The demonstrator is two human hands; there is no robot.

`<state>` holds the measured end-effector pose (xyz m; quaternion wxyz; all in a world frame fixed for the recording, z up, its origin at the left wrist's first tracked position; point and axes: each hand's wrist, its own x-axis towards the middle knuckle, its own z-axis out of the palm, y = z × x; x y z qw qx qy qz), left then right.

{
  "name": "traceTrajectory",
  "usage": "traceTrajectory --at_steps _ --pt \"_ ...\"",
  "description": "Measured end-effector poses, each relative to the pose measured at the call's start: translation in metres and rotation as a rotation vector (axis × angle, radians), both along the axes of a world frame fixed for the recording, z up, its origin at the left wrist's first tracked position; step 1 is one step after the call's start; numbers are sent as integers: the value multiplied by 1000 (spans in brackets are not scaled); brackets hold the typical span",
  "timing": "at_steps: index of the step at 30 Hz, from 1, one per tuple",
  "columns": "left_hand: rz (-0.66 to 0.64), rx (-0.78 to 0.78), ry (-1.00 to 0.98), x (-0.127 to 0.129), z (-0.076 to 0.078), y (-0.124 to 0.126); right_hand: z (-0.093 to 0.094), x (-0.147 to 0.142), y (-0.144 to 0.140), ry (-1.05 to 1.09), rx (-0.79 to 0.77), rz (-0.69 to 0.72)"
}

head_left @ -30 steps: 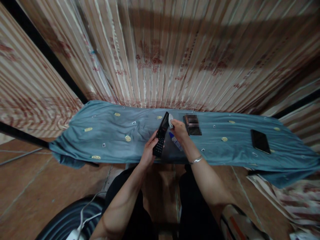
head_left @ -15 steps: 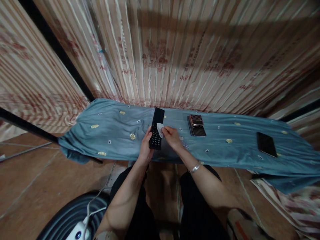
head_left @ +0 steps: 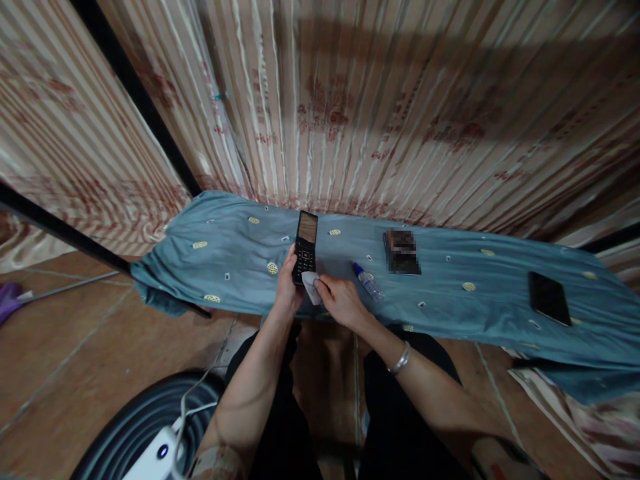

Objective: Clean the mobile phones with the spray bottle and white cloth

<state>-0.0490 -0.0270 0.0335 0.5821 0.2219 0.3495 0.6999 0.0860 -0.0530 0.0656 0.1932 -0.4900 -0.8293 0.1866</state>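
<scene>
In the head view, the white wipe has moved down from the phone's middle to its lower keypad, the right hand pinching it there, while the left hand grips the keypad phone upright at frame centre over the blue cloth, a wiping step that seems to call next for steady light strokes.

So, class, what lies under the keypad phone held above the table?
Under the keypad phone, held by the left hand, lies the blue patterned cloth. The right hand presses a white wipe at its lower end. The table beneath is covered.
</scene>
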Motion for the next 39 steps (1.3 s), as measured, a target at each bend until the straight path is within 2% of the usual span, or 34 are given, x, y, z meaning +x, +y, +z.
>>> traceTrajectory --at_steps 4,7,9,12,15,19,23,28,36,39 --pt "-11 -18 -65 -1 4 1 6 6 -5 -30 -33 91" --pt "2 -50 -54 0 5 2 10 21 -1 9 -47 168" --pt "8 -66 -51 3 5 3 11 33 5 66 -24 123" --pt "-28 -93 -50 8 4 2 7 48 16 206 112 -40" --pt "-89 -130 -53 17 3 -1 -2 53 25 241 234 -116" --pt "-162 -148 -107 34 2 -8 -11 48 30 123 296 -109" --pt "-209 -72 -108 46 2 -11 -12 40 31 42 342 -81" --pt "-171 -80 -96 45 2 -9 -10 31 25 33 353 -24" --pt "-56 -295 -206 39 0 -7 -13 14 10 144 368 168" --pt "-15 -314 -216 38 -1 -3 -18 10 5 207 393 210"
